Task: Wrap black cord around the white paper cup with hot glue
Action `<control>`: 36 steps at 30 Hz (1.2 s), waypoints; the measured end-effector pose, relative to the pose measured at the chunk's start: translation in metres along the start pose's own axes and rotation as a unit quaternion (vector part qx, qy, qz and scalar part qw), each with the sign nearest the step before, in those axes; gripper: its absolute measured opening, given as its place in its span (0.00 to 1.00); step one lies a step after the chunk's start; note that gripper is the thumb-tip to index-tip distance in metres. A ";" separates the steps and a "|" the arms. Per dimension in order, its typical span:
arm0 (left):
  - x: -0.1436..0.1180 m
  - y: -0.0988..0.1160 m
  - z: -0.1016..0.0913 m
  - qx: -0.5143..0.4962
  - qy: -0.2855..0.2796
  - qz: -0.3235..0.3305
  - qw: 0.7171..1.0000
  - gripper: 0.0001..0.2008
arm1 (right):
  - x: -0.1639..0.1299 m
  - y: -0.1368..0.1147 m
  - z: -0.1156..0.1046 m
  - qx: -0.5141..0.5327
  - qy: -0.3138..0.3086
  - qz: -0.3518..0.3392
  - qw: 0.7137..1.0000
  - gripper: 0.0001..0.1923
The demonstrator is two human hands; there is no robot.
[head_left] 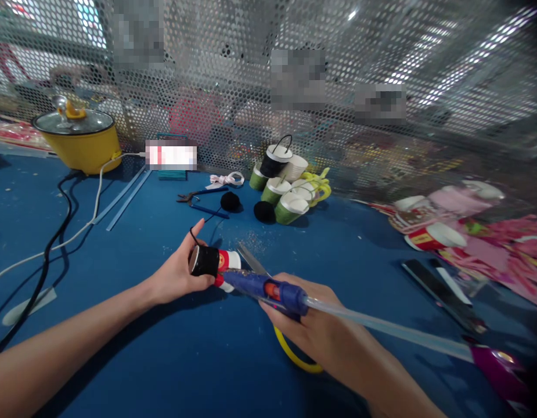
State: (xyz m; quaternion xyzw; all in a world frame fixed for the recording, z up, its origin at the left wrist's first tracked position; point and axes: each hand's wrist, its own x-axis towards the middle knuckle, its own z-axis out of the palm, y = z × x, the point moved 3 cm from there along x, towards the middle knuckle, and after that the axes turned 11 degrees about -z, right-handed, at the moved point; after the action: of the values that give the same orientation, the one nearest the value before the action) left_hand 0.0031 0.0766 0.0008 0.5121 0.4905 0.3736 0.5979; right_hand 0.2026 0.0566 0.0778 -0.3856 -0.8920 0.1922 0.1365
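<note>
My left hand (pixel 176 273) grips a small paper cup (pixel 213 262) lying sideways, its lid end wrapped in black, the body red and white. A thin black loop sticks up by my thumb. My right hand (pixel 312 331) holds a blue glue gun (pixel 268 288) whose nozzle touches the cup's side. A long clear glue stick (pixel 381 328) juts from the gun's back toward the right. A yellow cord (pixel 292 354) curves under my right hand.
A cluster of green and white cups (pixel 285 197) with black pompoms (pixel 230 201) sits at the back centre, by pliers (pixel 194 197). A yellow pot (pixel 79 139) with cables stands far left. Red cups (pixel 433 235), pink paper and a phone (pixel 429 284) lie right. Perforated metal wall behind.
</note>
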 end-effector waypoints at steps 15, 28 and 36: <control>-0.006 0.010 0.008 0.085 -0.011 0.131 0.988 0.47 | 0.007 0.002 -0.012 0.015 0.063 -0.019 0.998 0.06; -0.007 0.002 0.006 0.171 0.012 0.170 0.970 0.48 | 0.006 0.001 -0.012 0.006 0.038 -0.005 0.999 0.06; -0.008 0.000 0.006 0.189 0.008 0.171 0.967 0.47 | 0.008 0.004 -0.011 -0.042 0.074 -0.017 0.996 0.06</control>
State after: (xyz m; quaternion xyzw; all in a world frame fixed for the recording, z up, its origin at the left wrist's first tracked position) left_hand 0.0071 0.0678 0.0026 0.6886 0.4624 0.3753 0.4138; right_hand 0.2047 0.0677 0.0865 -0.3892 -0.8930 0.1234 0.1892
